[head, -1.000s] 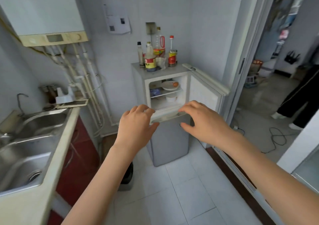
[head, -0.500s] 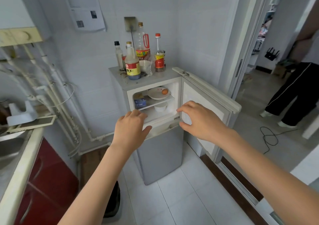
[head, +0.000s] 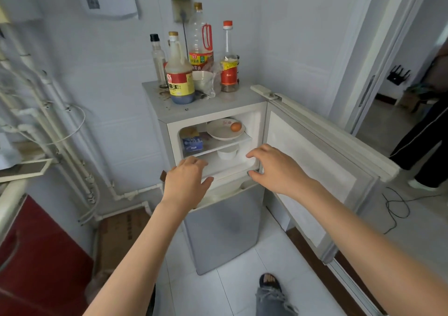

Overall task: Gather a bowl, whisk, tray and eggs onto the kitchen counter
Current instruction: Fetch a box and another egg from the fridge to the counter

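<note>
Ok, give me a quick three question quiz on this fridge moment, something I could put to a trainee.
1. True or false: the egg lies on the white plate, which sits on the shelf in the open fridge compartment.
2. What does the right hand hold? A: a whisk. B: nothing. C: a tray.
3. How many eggs can be seen in the compartment?

Key: 1 true. 2 B. 3 one.
</note>
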Tool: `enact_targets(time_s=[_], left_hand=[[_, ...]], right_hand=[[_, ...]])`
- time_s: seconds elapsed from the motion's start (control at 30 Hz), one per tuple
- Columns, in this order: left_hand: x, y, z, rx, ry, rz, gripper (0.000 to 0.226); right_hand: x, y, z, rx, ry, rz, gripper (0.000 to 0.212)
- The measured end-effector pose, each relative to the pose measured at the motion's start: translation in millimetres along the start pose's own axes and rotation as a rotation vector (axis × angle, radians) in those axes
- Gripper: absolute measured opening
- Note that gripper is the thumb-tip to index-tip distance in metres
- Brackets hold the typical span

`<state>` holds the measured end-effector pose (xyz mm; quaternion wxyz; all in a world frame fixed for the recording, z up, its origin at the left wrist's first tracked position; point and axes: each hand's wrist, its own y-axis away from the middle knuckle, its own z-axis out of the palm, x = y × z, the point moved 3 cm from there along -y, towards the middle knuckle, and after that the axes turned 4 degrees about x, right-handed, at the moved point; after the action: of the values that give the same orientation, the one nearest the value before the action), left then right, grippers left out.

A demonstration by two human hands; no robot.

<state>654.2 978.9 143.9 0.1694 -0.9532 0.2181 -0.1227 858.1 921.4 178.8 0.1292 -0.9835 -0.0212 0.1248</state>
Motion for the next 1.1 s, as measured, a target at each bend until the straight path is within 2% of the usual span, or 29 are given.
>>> enact_targets(time_s=[0.33, 0.6, 0.87, 1.1], left_hand=[[-24.0, -104.1, 105.8, 0.001, 0.010, -0.109, 0.044], [-36.5, -153.8, 160.2, 0.068, 0.031, -0.145, 0.042], [-61.6, -186.6, 190.0, 0.277, 0.054, -0.284, 0.048], [-80.9, -210.4, 219.4, 0.158, 0.003, -0.435, 0.059]], right_hand=[[75.1, -129.8, 81.1, -0.053, -0.013, 0.015, 0.044], [107.8, -195.6, 126.6, 0.031, -0.113, 0.004, 0.043], [124.7, -258.1, 170.0, 0.140, -0.193, -0.005, 0.045], [133.5, -323.3, 190.7, 0.038, 0.024, -0.023, 0.045]])
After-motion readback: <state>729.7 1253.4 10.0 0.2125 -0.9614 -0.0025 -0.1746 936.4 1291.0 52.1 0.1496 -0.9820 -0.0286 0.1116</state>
